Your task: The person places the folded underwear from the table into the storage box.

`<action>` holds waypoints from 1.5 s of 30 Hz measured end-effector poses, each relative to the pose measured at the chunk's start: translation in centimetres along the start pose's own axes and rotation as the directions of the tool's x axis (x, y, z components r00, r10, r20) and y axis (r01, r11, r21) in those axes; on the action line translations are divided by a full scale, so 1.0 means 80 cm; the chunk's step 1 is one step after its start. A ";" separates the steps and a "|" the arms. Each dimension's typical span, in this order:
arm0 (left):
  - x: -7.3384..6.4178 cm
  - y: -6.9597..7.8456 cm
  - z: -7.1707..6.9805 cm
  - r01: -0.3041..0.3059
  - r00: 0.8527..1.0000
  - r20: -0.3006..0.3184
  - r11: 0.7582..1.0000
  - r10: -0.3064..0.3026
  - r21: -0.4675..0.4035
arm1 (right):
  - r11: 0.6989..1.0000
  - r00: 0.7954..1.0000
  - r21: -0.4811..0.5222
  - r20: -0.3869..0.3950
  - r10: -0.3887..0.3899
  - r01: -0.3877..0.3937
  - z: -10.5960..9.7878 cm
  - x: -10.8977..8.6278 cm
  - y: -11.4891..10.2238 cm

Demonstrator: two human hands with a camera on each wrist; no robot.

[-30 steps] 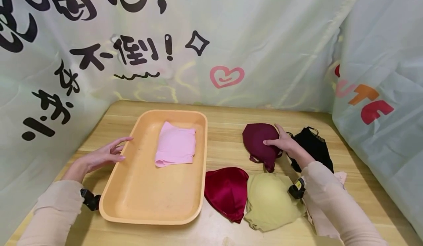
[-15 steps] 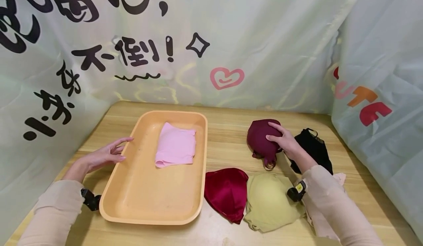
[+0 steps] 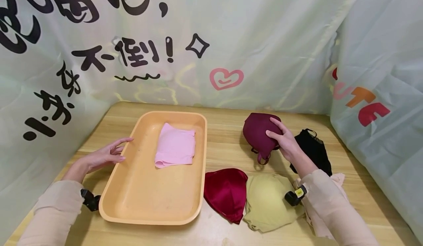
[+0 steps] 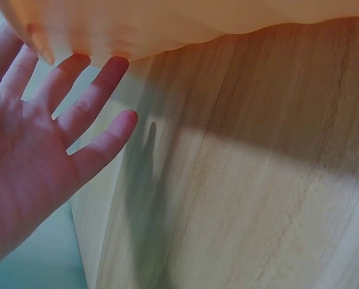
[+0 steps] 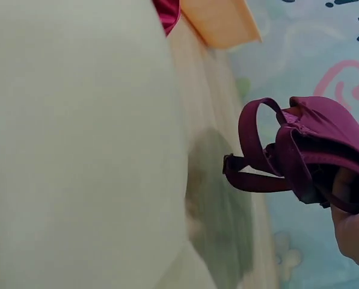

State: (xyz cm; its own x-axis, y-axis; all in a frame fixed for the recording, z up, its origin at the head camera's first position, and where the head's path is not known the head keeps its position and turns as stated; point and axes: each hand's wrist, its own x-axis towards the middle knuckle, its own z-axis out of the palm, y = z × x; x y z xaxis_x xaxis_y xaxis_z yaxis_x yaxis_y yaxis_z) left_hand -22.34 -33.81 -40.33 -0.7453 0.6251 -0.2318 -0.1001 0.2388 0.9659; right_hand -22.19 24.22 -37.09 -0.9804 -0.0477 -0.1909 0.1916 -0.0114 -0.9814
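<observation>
In the head view my right hand [image 3: 286, 140] grips a folded plum-coloured bra [image 3: 260, 130], thumb on its near face. The right wrist view shows this bra [image 5: 329, 135] raised over the table with its straps dangling and part of the hand tucked under it. My left hand [image 3: 103, 158] is at the left side of an orange plastic tray [image 3: 145, 194]. Seen from the left wrist, that hand [image 4: 41, 141] has its fingers spread and fairly straight, several fingertips against the tray's outer wall. Inside the tray lies a folded pink cloth [image 3: 176, 145].
A shiny dark red bra [image 3: 226, 192] and a yellow-green padded garment [image 3: 268, 202] lie side by side right of the tray. Farther right are a black strappy garment [image 3: 314, 151] and a pale pink garment [image 3: 318, 220], partly under the right sleeve. Printed cloth [image 3: 281, 47] hangs behind the table.
The right hand has lifted the plum bra off the table, away from the black garment; the bra has folded together in its grasp. The left hand and tray have stayed put.
</observation>
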 end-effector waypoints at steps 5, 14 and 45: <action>0.000 0.000 -0.001 0.011 1.000 -0.011 1.000 -0.011 0.016 | 0.997 0.999 0.067 0.006 -0.037 0.037 0.008 -0.006 -0.006; -0.001 -0.002 0.002 0.006 1.000 -0.015 1.000 -0.005 0.012 | 0.987 0.995 0.133 0.039 -0.093 0.087 0.020 -0.010 -0.007; 0.000 -0.001 -0.001 -0.020 1.000 0.021 0.999 0.021 -0.038 | 0.936 0.978 0.306 0.061 -0.199 0.171 0.091 -0.007 -0.023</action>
State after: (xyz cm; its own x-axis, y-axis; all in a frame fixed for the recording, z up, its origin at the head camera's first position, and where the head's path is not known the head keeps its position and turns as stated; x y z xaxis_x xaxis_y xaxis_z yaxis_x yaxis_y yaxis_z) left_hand -22.41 -33.89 -40.42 -0.7334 0.6453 -0.2140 -0.1105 0.1975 0.9741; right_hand -21.69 17.00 -35.03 -0.9944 -0.1050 0.0095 0.0252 -0.3249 -0.9454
